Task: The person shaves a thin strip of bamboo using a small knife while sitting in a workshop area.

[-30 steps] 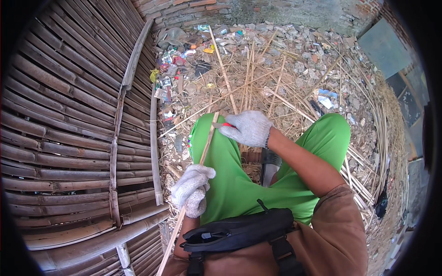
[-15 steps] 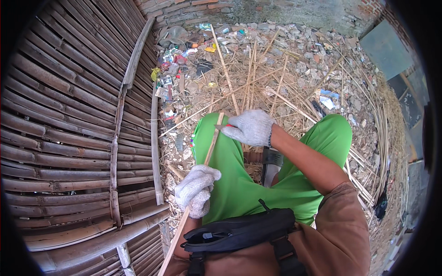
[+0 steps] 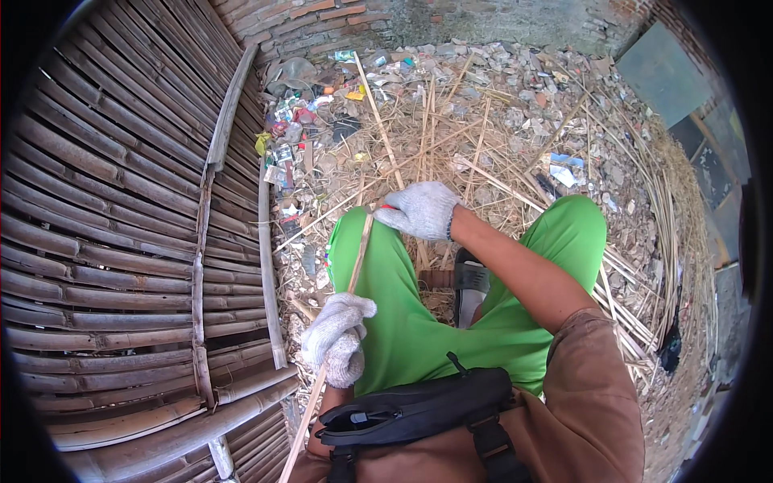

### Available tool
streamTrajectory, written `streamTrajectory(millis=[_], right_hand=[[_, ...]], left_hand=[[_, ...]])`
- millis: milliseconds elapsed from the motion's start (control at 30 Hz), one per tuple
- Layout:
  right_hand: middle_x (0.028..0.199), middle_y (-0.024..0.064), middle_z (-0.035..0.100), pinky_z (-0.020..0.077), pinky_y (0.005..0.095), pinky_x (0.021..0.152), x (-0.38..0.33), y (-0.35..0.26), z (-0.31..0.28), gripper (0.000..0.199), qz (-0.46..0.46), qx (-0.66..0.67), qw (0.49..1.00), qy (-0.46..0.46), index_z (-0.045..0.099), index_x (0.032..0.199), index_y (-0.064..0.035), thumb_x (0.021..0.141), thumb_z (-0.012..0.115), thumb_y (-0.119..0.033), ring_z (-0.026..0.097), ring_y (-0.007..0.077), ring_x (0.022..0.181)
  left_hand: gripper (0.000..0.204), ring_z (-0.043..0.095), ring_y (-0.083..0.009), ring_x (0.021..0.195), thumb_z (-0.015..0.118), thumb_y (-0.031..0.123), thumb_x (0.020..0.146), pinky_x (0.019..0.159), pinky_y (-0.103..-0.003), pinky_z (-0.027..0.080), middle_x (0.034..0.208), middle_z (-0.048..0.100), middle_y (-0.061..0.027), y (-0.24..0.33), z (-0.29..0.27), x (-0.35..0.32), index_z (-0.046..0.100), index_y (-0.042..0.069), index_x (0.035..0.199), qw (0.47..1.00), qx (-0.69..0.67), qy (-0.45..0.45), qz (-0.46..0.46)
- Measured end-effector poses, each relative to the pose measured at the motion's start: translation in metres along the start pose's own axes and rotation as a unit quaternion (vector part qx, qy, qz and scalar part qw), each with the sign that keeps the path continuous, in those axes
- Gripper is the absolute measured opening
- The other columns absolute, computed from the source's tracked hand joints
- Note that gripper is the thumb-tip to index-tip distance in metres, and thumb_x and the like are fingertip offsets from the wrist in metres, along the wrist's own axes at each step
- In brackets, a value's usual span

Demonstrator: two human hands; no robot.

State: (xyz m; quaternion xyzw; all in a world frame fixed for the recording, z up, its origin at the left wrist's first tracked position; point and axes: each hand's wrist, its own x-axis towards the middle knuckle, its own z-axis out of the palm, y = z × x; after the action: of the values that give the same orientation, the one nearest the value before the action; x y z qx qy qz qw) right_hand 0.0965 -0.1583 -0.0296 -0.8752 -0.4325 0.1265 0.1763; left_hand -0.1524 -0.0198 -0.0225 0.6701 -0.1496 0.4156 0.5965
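Observation:
My left hand (image 3: 336, 340), in a pale knitted glove, is closed round a long bamboo strip (image 3: 359, 262). The strip runs from beside my body up over my left knee, which is in green trousers (image 3: 394, 290). My right hand (image 3: 422, 211), gloved alike, is closed on a knife (image 3: 388, 207) with a red handle; only a bit of the red shows by the fingers. The knife is at the strip's far end, above the knee. Its blade is mostly hidden or too small to make out.
A slatted bamboo platform (image 3: 105, 266) fills the left side. Bamboo strips (image 3: 378, 121) and shavings lie over rubble ahead, with coloured litter (image 3: 298, 121) at the far left. A brick wall (image 3: 362, 24) closes the back. A black bag (image 3: 419, 402) hangs at my front.
My right hand has moved a little to the left and away from me, bringing the knife to the strip's far end. The left hand keeps its hold, and the whole view has shifted slightly.

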Motion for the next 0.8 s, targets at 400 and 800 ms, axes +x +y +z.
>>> streamTrajectory(millis=[400, 800], right_hand=[[0.093, 0.0186, 0.076, 0.0576, 0.0508, 0.079, 0.012, 0.06, 0.026, 0.065, 0.077, 0.1, 0.989, 0.073, 0.075, 0.113, -0.0097, 0.108, 0.045, -0.067, 0.072, 0.041, 0.084], [0.074, 0.0013, 0.064, 0.0439, 0.0294, 0.05, 0.003, -0.006, -0.001, 0.035, 0.112, 0.552, 0.826, 0.028, 0.071, 0.11, -0.0047, 0.099, 0.075, -0.038, 0.054, 0.0087, 0.056]], left_hand=[[0.034, 0.058, -0.0262, 0.053, 0.063, 0.025, 0.1, 0.068, -0.052, 0.058, 0.056, 0.052, -0.0067, 0.012, 0.001, -0.004, 0.068, -0.008, 0.099, 1.0, -0.015, -0.007, -0.011], [0.089, 0.058, -0.0365, 0.137, 0.079, 0.038, 0.093, 0.125, -0.056, 0.036, 0.139, 0.065, -0.0214, 0.015, 0.006, -0.015, 0.038, 0.0, 0.162, 0.93, -0.18, 0.16, -0.277]])
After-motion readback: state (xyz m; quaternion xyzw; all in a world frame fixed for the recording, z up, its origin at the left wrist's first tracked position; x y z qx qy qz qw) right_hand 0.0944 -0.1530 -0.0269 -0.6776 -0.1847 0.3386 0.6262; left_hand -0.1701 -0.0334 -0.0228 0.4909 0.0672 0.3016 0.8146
